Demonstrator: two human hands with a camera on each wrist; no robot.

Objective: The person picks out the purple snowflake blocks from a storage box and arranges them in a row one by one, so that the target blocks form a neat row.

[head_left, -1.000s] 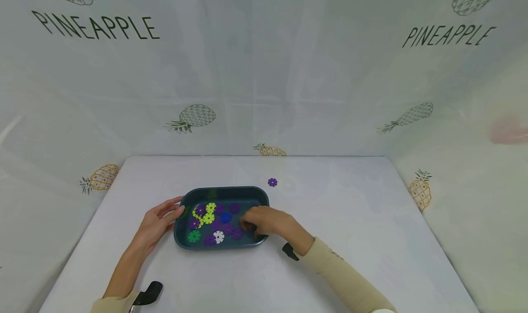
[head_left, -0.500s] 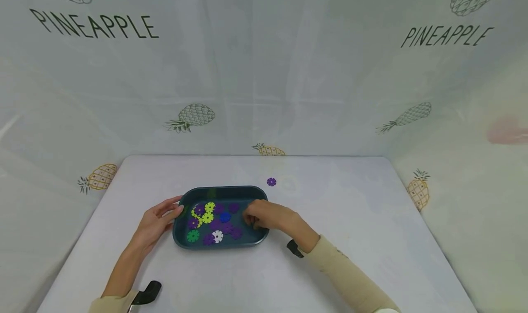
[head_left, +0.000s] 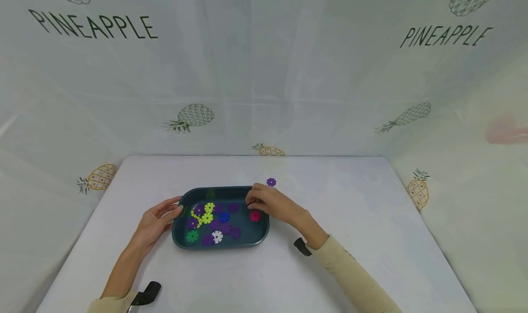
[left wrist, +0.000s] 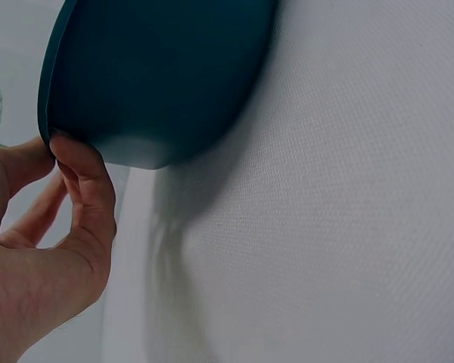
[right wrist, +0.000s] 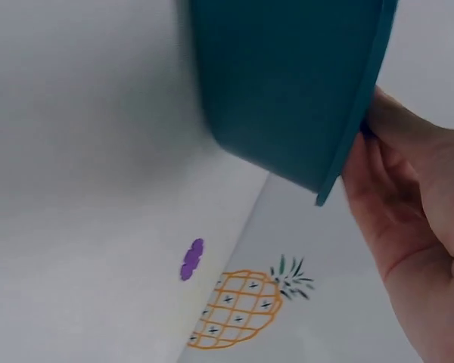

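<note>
A dark teal tray (head_left: 261, 240) stands on the table with several flower-shaped plastic discs inside. My left hand (head_left: 156, 222) grips the tray's left end; in the left wrist view, thumb and fingers (left wrist: 83, 162) pinch its rim. Above the tray's back right corner, my right hand (head_left: 273, 204) has its fingertips drawn together. In the right wrist view they pinch a small dark blue or purple disc (right wrist: 365, 130), mostly hidden by the fingers and tray wall. Just below that hand lies a red disc (head_left: 255, 216). Yellow discs (head_left: 207, 218), a green disc (head_left: 192, 236) and a white disc (head_left: 217, 236) lie further left.
One purple disc (head_left: 271, 182) lies on the white table (head_left: 330, 203) behind the tray, close to my right hand. Inside the tray are more purple discs (head_left: 233, 208) and a blue disc (head_left: 224, 217). A pineapple-printed curtain (head_left: 313, 97) hangs along the table's back edge.
My right hand has risen from inside the tray and moved toward its back right rim, uncovering the red disc. The left hand keeps its grip on the tray.
</note>
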